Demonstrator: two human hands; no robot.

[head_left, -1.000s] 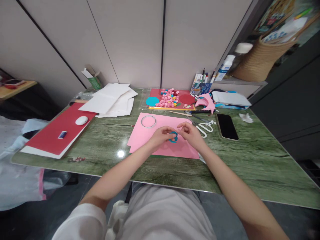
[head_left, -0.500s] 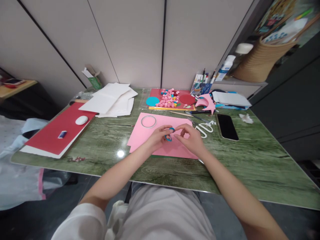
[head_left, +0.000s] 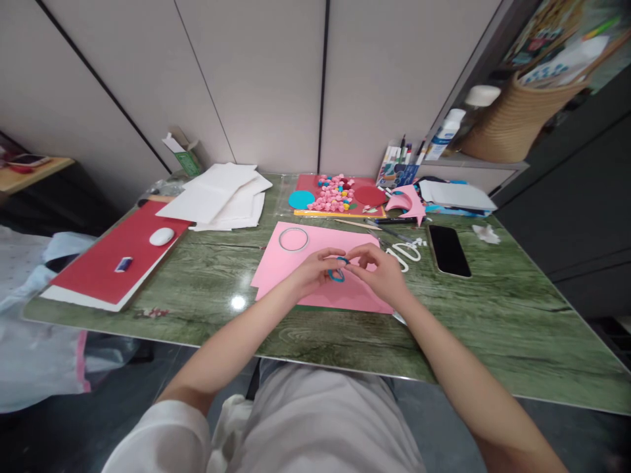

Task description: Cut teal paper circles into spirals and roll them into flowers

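Observation:
Over the pink paper (head_left: 296, 282), my left hand (head_left: 314, 272) holds a small blue loop (head_left: 336, 276) by its side, between thumb and fingers. It looks like a curled strip, though its material is too small to make out. My right hand (head_left: 380, 268) pinches the loop's upper right edge, so both sets of fingertips meet there. A thin silver ring (head_left: 294, 249) lies on the paper's upper left. White-handled scissors (head_left: 408, 256) rest just beyond my right hand, their blades partly hidden.
A phone (head_left: 449, 250) lies to the right. Behind are a plastic bag with pink paper balls (head_left: 335, 196), a pencil (head_left: 353, 224) and pink scraps (head_left: 408, 202). At left are white sheets (head_left: 211, 197) and red paper (head_left: 108, 253) bearing a white oval object (head_left: 162, 236).
The blue loop has shifted slightly right and turned within my fingers. My right fingertips have closed on its upper edge, where they were slightly apart from it before.

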